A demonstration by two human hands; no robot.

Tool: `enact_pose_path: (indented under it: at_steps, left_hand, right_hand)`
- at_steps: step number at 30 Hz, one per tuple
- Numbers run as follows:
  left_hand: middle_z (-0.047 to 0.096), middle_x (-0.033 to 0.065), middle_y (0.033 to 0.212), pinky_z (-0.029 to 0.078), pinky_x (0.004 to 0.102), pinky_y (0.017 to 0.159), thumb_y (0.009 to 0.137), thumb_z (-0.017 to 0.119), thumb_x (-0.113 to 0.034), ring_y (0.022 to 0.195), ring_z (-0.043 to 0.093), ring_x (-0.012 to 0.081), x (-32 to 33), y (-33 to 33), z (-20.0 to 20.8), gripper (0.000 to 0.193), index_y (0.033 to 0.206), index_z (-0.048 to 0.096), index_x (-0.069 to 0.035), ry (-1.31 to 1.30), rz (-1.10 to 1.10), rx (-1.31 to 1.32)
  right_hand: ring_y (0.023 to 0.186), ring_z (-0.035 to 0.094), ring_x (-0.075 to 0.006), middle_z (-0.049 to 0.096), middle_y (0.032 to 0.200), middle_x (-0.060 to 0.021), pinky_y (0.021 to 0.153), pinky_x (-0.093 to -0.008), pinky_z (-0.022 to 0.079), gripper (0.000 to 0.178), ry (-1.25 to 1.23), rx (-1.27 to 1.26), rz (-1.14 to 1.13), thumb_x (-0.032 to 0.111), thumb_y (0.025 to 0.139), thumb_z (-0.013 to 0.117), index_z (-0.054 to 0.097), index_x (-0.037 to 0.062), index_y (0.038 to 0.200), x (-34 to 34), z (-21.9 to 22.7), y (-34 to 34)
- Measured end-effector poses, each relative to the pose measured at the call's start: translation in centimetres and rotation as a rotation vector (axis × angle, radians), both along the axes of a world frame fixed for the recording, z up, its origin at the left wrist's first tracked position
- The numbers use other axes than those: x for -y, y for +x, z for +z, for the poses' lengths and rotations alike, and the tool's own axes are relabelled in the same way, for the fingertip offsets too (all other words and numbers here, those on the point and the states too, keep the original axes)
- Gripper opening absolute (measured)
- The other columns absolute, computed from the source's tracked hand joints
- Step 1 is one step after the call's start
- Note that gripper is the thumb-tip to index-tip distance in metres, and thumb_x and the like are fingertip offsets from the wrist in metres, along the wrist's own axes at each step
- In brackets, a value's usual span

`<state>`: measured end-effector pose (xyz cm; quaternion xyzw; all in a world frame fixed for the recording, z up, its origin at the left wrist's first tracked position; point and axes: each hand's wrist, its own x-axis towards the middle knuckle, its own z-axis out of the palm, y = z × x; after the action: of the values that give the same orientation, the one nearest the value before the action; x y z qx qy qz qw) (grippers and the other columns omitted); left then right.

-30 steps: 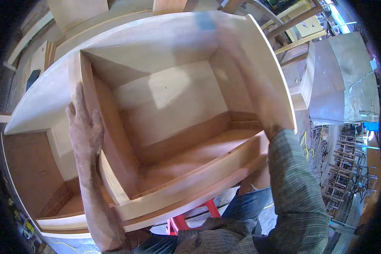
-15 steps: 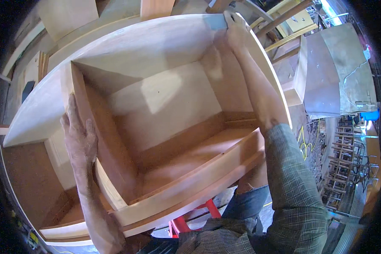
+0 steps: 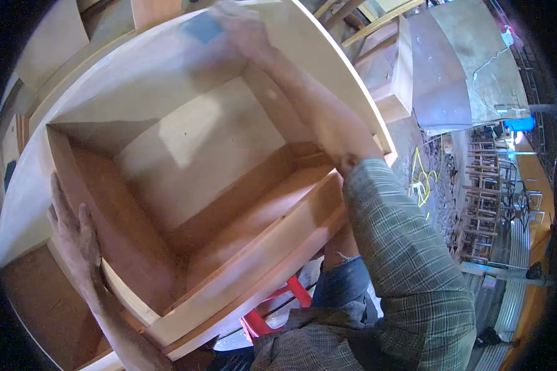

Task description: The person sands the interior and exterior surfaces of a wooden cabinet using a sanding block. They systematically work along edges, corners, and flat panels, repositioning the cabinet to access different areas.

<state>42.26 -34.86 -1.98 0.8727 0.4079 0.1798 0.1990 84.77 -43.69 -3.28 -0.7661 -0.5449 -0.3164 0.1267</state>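
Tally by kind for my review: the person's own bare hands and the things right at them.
Bare hands: 2 (left hand, right hand)
Blue pad: 1, at the right hand
Open wooden cabinet: 1, under both hands
Total: 4

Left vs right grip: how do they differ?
Left grip lies open along the wooden divider; right grip is at the blue pad on the far panel. Left grip looks sharp, right grip blurred. Left grip sits lower in view than right grip. Both are bare.
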Motion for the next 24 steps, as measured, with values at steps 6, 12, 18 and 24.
enact_pose_path:
  at_steps: [6,12,18,24]
  left_hand:
    - [0.034,0.0153,0.142,0.029,0.0438,0.104,0.084,0.047,-0.007,0.123,0.037,0.0368,-0.4,-0.3,-0.1,0.063,0.143,0.025,-0.014,-0.020,0.032,-0.062]
    - [0.032,0.0150,0.143,0.027,0.0443,0.105,0.089,0.045,-0.020,0.125,0.035,0.0386,-1.2,-1.2,-1.0,0.058,0.143,0.024,-0.016,0.067,-0.063,-0.039]
    - [0.033,0.0131,0.143,0.027,0.0418,0.106,0.090,0.046,-0.019,0.127,0.034,0.0338,-1.4,-0.6,-1.7,0.055,0.142,0.028,-0.013,0.025,-0.055,-0.012]
    - [0.032,0.0122,0.144,0.024,0.0410,0.107,0.088,0.047,-0.018,0.128,0.033,0.0324,-1.9,-1.4,-1.7,0.056,0.141,0.029,-0.012,0.056,-0.073,-0.006]
  right_hand:
    - [0.099,0.056,-0.0272,0.059,0.106,-0.0096,0.081,-0.0408,0.045,0.033,0.039,-0.117,-0.096,0.019,0.082,0.052,0.056,0.0093,0.113,2.4,2.6,2.0]
    - [0.099,0.056,-0.0272,0.059,0.106,-0.0095,0.080,-0.0412,0.045,0.034,-0.019,-0.018,0.015,0.019,0.082,0.051,0.055,0.0094,0.114,0.8,0.4,-1.2]
    - [0.099,0.056,-0.0272,0.059,0.107,-0.0094,0.080,-0.0416,0.044,0.035,-0.014,-0.096,-0.106,0.018,0.082,0.050,0.054,0.0094,0.115,3.4,2.5,1.1]
    - [0.099,0.056,-0.0272,0.059,0.108,-0.0093,0.080,-0.0419,0.044,0.035,-0.050,-0.016,0.048,0.017,0.083,0.049,0.053,0.0095,0.116,1.0,-0.3,-1.8]
